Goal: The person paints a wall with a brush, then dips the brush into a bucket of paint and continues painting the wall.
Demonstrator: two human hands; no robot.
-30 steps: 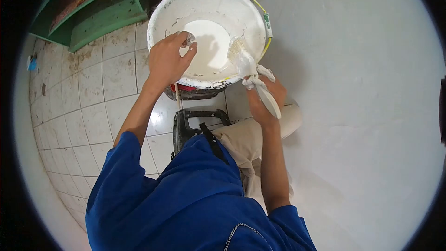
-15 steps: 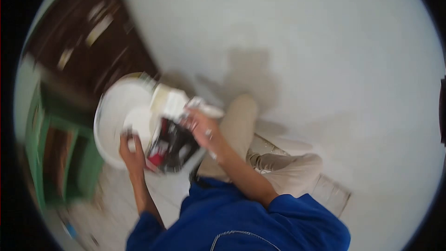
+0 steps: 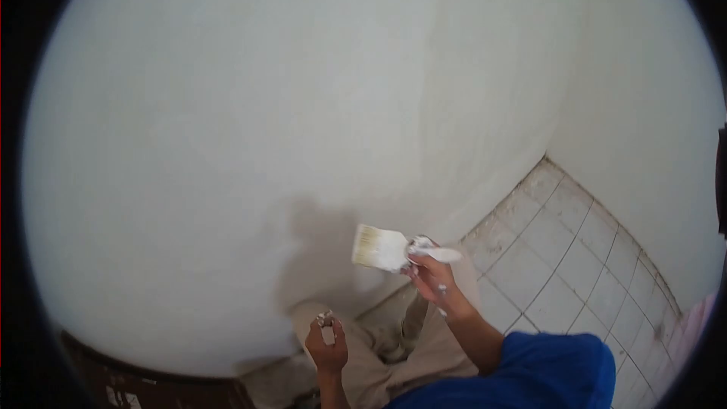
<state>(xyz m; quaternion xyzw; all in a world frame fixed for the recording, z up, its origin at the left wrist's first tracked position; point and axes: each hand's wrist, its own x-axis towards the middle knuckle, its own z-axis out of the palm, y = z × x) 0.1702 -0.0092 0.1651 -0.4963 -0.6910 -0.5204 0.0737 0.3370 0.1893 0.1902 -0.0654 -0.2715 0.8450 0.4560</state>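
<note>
Before the broad white plastered wall (image 3: 265, 106), the right hand (image 3: 432, 276) gripped a flat, white-laden paintbrush (image 3: 382, 248), bristles just short of the plaster; the left hand (image 3: 327, 344) pinched a small unidentifiable object. Judged stage: brush loaded, stroke not yet made.

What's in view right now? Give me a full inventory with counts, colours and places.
Paintbrush: one, white-coated, pale bristles pointing left, held up close to the wall at centre.
Wall: white, fills most of the view and turns a corner at right.
Floor tiles: white with dark grout, lower right.
Dark brown object: one, bottom left edge; too little shows to identify.
Small pale item: one, in the left hand; too small to identify.
Trousers: beige, bottom centre.
Sleeve: blue, bottom right.
Right hand: grips the brush handle.
Left hand: closed around the small item, bottom centre.
</note>
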